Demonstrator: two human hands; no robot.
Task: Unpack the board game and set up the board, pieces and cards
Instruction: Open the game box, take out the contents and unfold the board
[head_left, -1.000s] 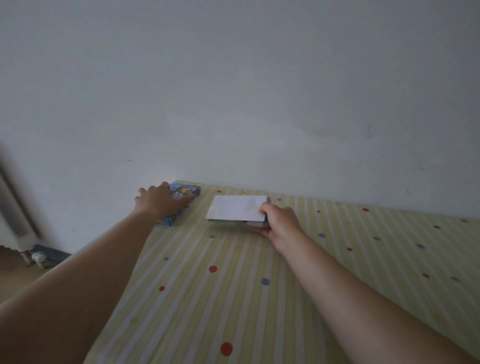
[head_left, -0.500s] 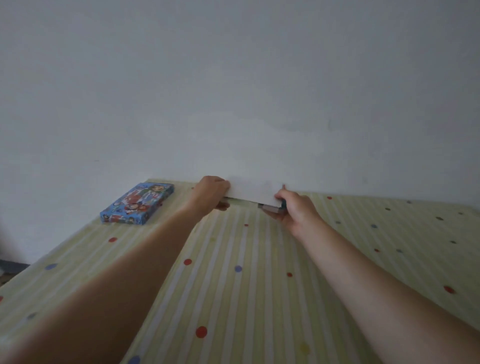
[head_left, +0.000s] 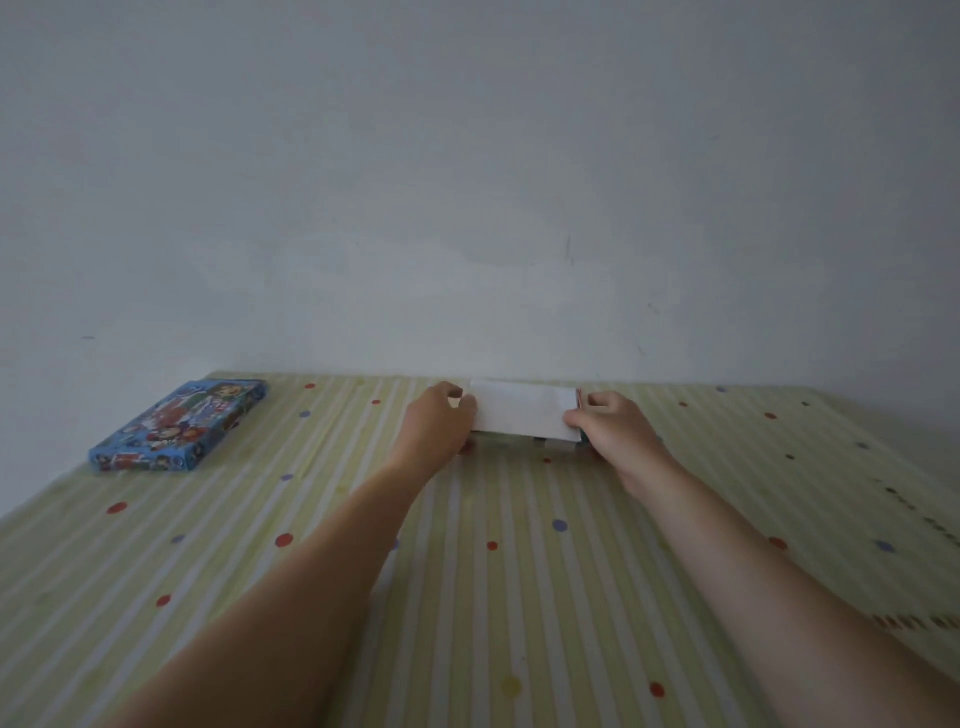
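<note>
— What had changed since a moment before?

— Both of my hands had settled on the ends of the white folded board (head_left: 522, 411), and the view had swung right.

— How were you gripping it?

— My left hand (head_left: 435, 426) pinched its left end, my right hand (head_left: 608, 426) its right end, fingers closed on it.

— Where was it?

— At the far edge of the striped, dotted tablecloth (head_left: 519, 571), by the wall (head_left: 467, 182). Whether it touched the cloth, I couldn't tell.

— And the box?

— The blue game box (head_left: 179, 426) lay flat, well apart on the far left.
</note>
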